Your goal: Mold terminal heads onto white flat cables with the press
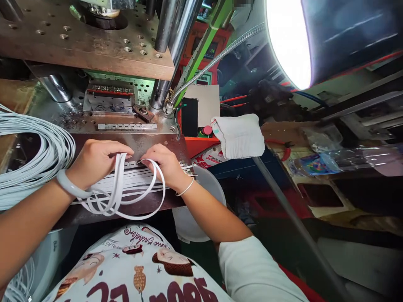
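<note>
Several looped white cables [117, 188] hang from my left hand [96, 161], pinched between thumb and fingers. My right hand [166, 165], a little to the right, closes its fingertips on a cable near its end. The end itself is partly hidden by the fingers. Beneath both hands, more white cables lie side by side on the dark bench edge [82, 218]. Just beyond the hands, a slim metal mould strip [127, 126] with small slots rests on the press bed. Behind that sits a metal mould block [110, 100] with a red-edged row of slots.
A large coil of white cable [47, 147] lies left. The press's heavy plate [94, 54] overhangs the bed between steel columns. At right are a phone [190, 117], a red button [207, 130], a folded white cloth [241, 136] on a bar and a bright lamp [289, 42]. A bucket [208, 197] stands below.
</note>
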`<state>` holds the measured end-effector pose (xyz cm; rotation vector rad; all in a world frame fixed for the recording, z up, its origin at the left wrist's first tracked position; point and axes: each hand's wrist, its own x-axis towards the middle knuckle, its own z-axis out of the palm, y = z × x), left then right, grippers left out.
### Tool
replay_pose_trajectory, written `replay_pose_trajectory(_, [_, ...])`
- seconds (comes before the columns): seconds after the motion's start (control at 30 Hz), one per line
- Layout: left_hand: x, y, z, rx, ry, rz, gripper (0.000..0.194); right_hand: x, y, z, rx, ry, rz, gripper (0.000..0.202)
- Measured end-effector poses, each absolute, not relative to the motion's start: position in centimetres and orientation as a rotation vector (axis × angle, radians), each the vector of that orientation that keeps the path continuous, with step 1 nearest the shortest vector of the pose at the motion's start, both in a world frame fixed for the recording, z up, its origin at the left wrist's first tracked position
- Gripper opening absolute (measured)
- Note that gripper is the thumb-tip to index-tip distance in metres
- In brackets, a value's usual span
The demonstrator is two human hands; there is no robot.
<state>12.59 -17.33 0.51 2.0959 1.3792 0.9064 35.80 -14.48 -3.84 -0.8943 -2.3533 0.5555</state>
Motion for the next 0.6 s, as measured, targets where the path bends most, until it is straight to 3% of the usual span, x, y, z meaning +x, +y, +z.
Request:
replay_pose_trajectory(0.4, [12.9,-17.4,-1.0,2.177,1.292,0.936,0.027,34.7,-17.0,-2.4,-0.835,-2.679,-0.020,0.037])
replay_pose_trajectory(0.6, [13.1,-17.7,-1.5,2.354,1.243,0.984,0.036,35.8,-16.2,-3.0,-0.981,-2.415,0.411,0.022])
